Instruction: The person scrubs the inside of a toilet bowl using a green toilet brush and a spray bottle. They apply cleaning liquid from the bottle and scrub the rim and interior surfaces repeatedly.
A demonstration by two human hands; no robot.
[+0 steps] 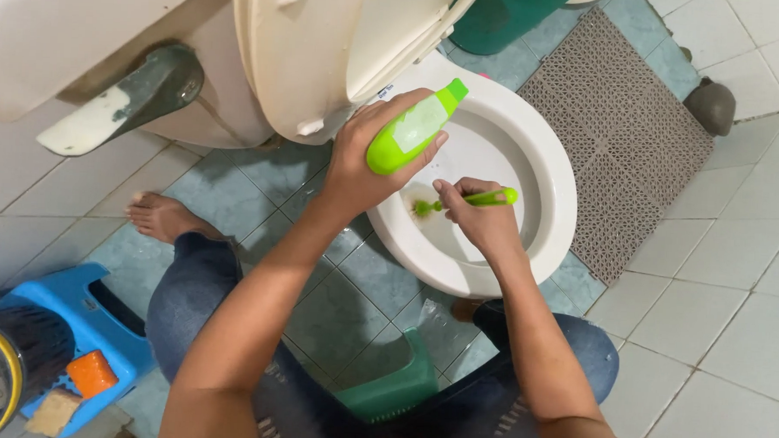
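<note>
bottle point(407, 131) tilted, cap up-right, brush point(468, 199) crosswise

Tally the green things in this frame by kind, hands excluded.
Green bottle, in the left hand: 1
Green brush, in the right hand: 1
Green stool: 1
Green bin: 1
Total: 4

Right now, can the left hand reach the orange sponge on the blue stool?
Probably not right away. The left hand is wrapped around the green bottle over the toilet bowl, while the orange sponge lies on the blue stool behind the person's left knee.
</note>
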